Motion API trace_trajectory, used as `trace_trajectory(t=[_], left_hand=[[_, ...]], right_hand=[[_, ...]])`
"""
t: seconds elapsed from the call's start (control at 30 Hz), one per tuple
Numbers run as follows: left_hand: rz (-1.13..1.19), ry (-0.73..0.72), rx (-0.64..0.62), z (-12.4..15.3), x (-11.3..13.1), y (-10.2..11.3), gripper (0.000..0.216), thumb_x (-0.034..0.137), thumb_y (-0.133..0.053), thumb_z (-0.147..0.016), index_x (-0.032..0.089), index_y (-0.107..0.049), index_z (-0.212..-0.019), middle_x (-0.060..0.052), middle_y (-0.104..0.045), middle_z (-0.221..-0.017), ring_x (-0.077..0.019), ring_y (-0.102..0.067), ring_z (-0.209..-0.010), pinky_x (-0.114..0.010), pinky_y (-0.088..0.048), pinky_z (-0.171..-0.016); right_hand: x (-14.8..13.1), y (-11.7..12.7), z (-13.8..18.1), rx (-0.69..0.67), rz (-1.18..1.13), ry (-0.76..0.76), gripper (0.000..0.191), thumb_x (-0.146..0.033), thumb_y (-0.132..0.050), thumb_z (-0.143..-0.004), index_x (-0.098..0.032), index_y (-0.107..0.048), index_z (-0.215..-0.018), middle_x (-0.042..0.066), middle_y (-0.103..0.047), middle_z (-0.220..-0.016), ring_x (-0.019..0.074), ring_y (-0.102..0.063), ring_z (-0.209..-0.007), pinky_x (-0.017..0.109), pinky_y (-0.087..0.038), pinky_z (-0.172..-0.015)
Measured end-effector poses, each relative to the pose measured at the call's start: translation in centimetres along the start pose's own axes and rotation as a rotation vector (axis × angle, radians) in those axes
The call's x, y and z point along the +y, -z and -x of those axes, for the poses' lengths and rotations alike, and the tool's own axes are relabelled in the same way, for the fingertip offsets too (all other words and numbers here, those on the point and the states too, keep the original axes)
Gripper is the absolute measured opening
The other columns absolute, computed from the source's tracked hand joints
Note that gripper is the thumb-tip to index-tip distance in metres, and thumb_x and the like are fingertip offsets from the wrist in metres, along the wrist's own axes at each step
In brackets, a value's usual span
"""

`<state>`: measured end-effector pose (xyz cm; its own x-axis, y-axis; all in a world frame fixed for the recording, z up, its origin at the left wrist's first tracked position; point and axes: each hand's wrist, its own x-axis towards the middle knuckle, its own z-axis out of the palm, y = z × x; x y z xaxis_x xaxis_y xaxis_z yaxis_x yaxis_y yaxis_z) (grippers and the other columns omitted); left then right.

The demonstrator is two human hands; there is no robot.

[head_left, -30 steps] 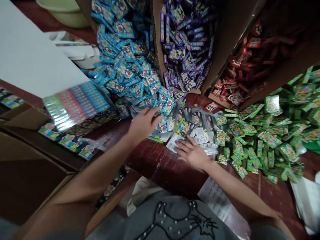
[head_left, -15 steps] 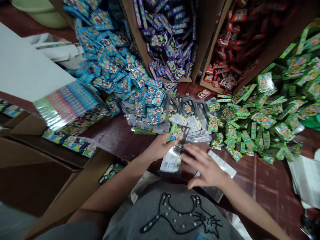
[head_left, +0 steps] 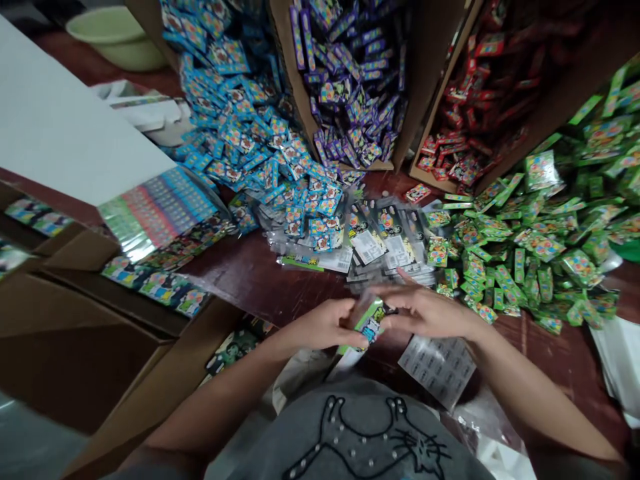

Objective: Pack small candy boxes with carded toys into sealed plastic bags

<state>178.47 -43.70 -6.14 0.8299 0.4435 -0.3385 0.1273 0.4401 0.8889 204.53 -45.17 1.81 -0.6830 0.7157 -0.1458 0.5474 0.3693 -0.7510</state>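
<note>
Packet (head_left: 371,323) sits between both hands, left of and beyond the label sheet (head_left: 439,368). Left hand (head_left: 325,327) pinches its near left part, thumb on front; right hand (head_left: 427,312), just beyond the sheet, grasps its right side.

No words or numbers are being made readable. Coloured lettering is being carried by the held packet (head_left: 371,324), a barcode by the flat bag (head_left: 336,259), and rows of print by the label sheet (head_left: 438,368), all being blurred beyond reading.
</note>
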Motion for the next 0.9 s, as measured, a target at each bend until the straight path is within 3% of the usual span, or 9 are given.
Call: trace_trajectory(t=[0.1,0.2,0.33,0.43,0.5,0.63,0.73,0.83,0.9], left_hand=[[-0.019,-0.019,0.256,0.5,-0.7,1.1,0.037,0.043,-0.078,-0.089,0.018,-0.077,-0.116,-0.01,-0.082,-0.116,-0.0269,-0.078,-0.104,-0.043,-0.061,-0.097],[-0.056,-0.099,0.562,0.6,-1.4,1.8,0.041,0.049,-0.068,-0.097,0.018,-0.074,-0.124,-0.01,-0.079,-0.126,-0.0297,-0.075,-0.118,-0.046,-0.058,-0.108],[-0.118,-0.154,0.768,0.3,-3.9,1.3,0.052,0.05,-0.065,-0.1,0.019,-0.056,-0.141,-0.015,-0.071,-0.139,-0.03,-0.069,-0.13,-0.049,-0.053,-0.116],[-0.092,-0.18,0.936,0.0,-6.5,0.1,0.069,0.049,-0.061,-0.104,0.019,-0.031,-0.158,-0.021,-0.064,-0.149,-0.0295,-0.065,-0.137,-0.05,-0.05,-0.119],[-0.053,-0.191,0.983,-0.1,-7.8,-0.4,0.069,0.048,-0.055,-0.107,0.02,-0.023,-0.162,-0.021,-0.063,-0.15,-0.0284,-0.064,-0.139,-0.049,-0.05,-0.119],[-0.14,-0.208,1.017,0.6,-8.9,0.6,0.06,0.042,-0.045,-0.112,0.023,-0.025,-0.165,-0.02,-0.054,-0.158,-0.0275,-0.06,-0.144,-0.047,-0.05,-0.121],[-0.444,-0.242,1.096,1.6,-8.2,2.7,0.066,0.038,-0.053,-0.108,0.022,-0.028,-0.167,-0.021,-0.052,-0.155,-0.0307,-0.06,-0.14,-0.048,-0.055,-0.112],[-0.83,-0.324,1.229,1.4,-5.4,5.8,0.073,0.036,-0.065,-0.101,0.018,-0.035,-0.165,-0.022,-0.052,-0.148,-0.0352,-0.057,-0.137,-0.052,-0.054,-0.111],[-1.054,-0.353,1.154,-0.1,-2.4,8.3,0.067,0.036,-0.067,-0.101,0.017,-0.042,-0.16,-0.022,-0.055,-0.147,-0.036,-0.055,-0.139,-0.055,-0.046,-0.118]], right_hand=[[0.6,-1.6,-1.6,0.286,-0.005,-0.155,0.026,-0.046,-0.059,-0.108,-0.026,-0.074,-0.115,0.011,-0.075,-0.138,0.0242,-0.068,-0.136,0.053,-0.047,-0.123],[1.2,-5.9,-3.8,0.554,-0.039,-0.388,0.044,-0.054,-0.06,-0.106,-0.021,-0.062,-0.135,0.015,-0.079,-0.125,0.0256,-0.078,-0.116,0.044,-0.063,-0.103],[1.1,-11.9,-6.3,0.451,0.073,-0.588,0.037,-0.049,-0.047,-0.111,-0.019,-0.058,-0.129,0.014,-0.083,-0.103,0.0311,-0.083,-0.087,0.039,-0.066,-0.07],[0.7,-14.3,-7.3,0.46,0.14,-0.613,0.029,-0.043,-0.04,-0.112,-0.022,-0.055,-0.125,0.014,-0.083,-0.109,0.0347,-0.084,-0.087,0.04,-0.064,-0.065],[0.7,-14.3,-7.9,0.443,0.128,-0.57,0.024,-0.042,-0.041,-0.111,-0.025,-0.055,-0.12,0.011,-0.084,-0.105,0.033,-0.084,-0.084,0.038,-0.064,-0.064],[3.2,-8.6,-10.4,0.405,0.119,-0.486,0.028,-0.048,-0.051,-0.109,-0.024,-0.057,-0.123,0.006,-0.083,-0.099,0.0276,-0.082,-0.079,0.036,-0.065,-0.066],[7.8,-0.5,-15.1,0.516,0.255,-0.419,0.045,-0.046,-0.058,-0.107,-0.017,-0.054,-0.141,0.017,-0.075,-0.133,0.0299,-0.077,-0.113,0.045,-0.064,-0.098],[13.1,6.4,-21.7,0.574,0.525,-0.421,0.059,-0.032,-0.064,-0.103,-0.01,-0.047,-0.155,0.025,-0.06,-0.152,0.0393,-0.059,-0.14,0.057,-0.053,-0.114],[15.8,8.8,-26.0,0.513,0.607,-0.516,0.067,-0.028,-0.069,-0.098,-0.009,-0.044,-0.157,0.027,-0.055,-0.155,0.0428,-0.057,-0.14,0.06,-0.052,-0.112]])
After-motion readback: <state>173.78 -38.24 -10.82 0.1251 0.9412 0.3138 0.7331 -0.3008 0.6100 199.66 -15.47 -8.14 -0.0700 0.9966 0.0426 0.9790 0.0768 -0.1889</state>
